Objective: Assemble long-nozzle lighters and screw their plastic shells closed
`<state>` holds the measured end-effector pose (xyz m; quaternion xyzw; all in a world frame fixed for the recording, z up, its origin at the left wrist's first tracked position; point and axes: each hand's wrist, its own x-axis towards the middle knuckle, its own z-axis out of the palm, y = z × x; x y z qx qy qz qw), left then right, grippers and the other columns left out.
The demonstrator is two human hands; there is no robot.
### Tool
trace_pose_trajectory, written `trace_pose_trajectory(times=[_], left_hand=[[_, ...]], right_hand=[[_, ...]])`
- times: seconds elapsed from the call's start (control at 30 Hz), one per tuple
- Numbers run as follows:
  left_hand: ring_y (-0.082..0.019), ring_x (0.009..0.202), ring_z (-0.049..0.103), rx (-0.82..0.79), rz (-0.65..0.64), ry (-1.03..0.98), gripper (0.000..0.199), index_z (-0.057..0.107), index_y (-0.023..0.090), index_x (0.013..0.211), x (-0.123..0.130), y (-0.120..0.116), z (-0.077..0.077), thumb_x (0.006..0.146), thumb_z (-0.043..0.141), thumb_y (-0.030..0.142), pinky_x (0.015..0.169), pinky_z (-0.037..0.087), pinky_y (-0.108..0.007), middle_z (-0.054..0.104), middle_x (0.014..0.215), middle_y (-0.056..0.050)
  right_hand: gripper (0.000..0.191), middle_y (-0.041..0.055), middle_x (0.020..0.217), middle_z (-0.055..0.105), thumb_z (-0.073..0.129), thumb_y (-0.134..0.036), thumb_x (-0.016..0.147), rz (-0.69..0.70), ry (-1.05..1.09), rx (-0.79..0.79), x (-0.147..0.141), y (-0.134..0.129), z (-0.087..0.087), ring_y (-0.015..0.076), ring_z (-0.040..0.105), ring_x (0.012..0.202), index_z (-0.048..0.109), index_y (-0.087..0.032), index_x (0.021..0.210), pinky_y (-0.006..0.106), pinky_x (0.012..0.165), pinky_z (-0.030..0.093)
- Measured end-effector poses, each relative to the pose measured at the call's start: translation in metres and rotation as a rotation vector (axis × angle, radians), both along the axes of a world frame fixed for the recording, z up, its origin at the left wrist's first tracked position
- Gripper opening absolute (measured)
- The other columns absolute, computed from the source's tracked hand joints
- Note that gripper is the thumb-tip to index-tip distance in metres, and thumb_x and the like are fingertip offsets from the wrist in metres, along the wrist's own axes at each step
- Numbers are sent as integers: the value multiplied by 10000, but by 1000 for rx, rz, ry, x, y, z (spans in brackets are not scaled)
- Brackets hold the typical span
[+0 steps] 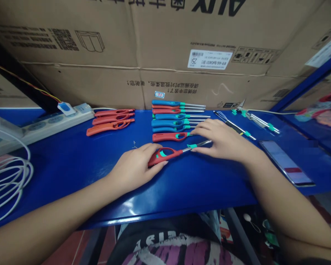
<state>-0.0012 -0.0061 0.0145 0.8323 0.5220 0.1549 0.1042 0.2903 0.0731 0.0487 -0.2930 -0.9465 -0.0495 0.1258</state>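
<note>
My left hand (136,163) is closed around the handle of a red gas lighter (172,152) with a green trigger. A metal tube (201,144) with a green collar extends from the lighter's front. My right hand (220,141) curls about that tube, thumb below and fingers above; its far end is partly hidden by the hand. Just beyond lies another red lighter (165,137), close to my right fingertips. Behind it, several blue and red lighters (168,124) lie in a row, their tubes pointing right.
Several orange-red handles (112,119) without tubes lie left of the row. Loose metal tubes (260,122) with green collars and a black-handled tool (234,125) are at right. A phone (287,163), power strip (55,121) and coiled white cable (10,180) flank the work area; a cardboard box (112,73) stands behind.
</note>
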Motion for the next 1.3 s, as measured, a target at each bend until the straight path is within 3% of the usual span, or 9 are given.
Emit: trace_pose_trajectory(times=[0.13, 0.33, 0.43, 0.67, 0.83, 0.93, 1.0, 1.1, 1.3], left_hand=[[-319, 1045, 712, 48, 43, 33, 414, 594, 223, 1270, -2, 2, -1, 945, 586, 479, 785, 586, -432, 695, 1273, -64], [-289, 1094, 708, 95, -10, -67, 397, 614, 239, 1252, -2, 1, -6, 929, 625, 470, 861, 586, -420, 705, 1273, -36], [-267, 1067, 720, 138, -50, -117, 384, 623, 233, 1245, -1, 0, -7, 932, 628, 455, 864, 583, -398, 718, 1246, -37], [-250, 1017, 730, 173, -37, -231, 356, 667, 210, 1184, -2, -2, -6, 902, 677, 428, 837, 571, -364, 749, 1159, -46], [-242, 1014, 732, 115, -13, -263, 355, 681, 222, 1162, -1, -4, -3, 878, 705, 433, 862, 564, -355, 755, 1154, -36], [-242, 1010, 732, 168, -17, -218, 335, 666, 220, 1166, -1, -5, -1, 892, 684, 412, 822, 564, -339, 753, 1147, -38], [-245, 973, 739, 213, -13, -141, 311, 658, 226, 1169, 0, -5, -2, 910, 656, 399, 752, 561, -330, 752, 1137, -35], [-251, 901, 748, 188, -44, -8, 320, 650, 254, 1205, 1, -3, -6, 931, 634, 420, 665, 553, -332, 750, 1124, -19], [-261, 1064, 708, 63, -73, -96, 483, 618, 243, 1302, -1, 4, -12, 905, 676, 513, 868, 571, -367, 697, 1252, -56]], right_hand=[[297, 99, 1039, 735, 687, -444, 907, 33, 33, -157, 16, 14, 2, 261, 654, 992, 706, -182, 1046, 413, 922, 464], [197, 75, 968, 754, 593, -309, 994, 198, 90, -251, -7, 3, -11, 204, 658, 926, 730, -175, 1040, 353, 879, 493], [230, 104, 959, 741, 544, -287, 1016, 296, 123, -161, -22, -8, -19, 206, 650, 922, 716, -135, 1033, 341, 848, 518], [193, 130, 871, 703, 508, -195, 1013, 367, 211, 195, -33, -14, -32, 204, 603, 801, 668, -87, 1027, 334, 715, 531], [164, 116, 855, 686, 492, -167, 1011, 396, 209, 243, -35, -15, -34, 204, 586, 796, 635, -106, 1062, 345, 710, 528], [171, 130, 867, 682, 496, -164, 1006, 386, 204, 236, -36, -16, -33, 211, 583, 808, 642, -88, 1051, 349, 725, 519], [192, 131, 883, 682, 488, -188, 1011, 345, 159, 179, -36, -17, -31, 214, 583, 825, 655, -93, 1024, 349, 744, 513], [177, 92, 861, 667, 525, -233, 993, 273, 9, -28, -35, -19, -26, 209, 584, 830, 663, -132, 948, 334, 747, 489], [88, 20, 848, 639, 640, -260, 888, 78, -88, -396, -21, -12, -12, 143, 550, 734, 622, -177, 866, 257, 637, 385]])
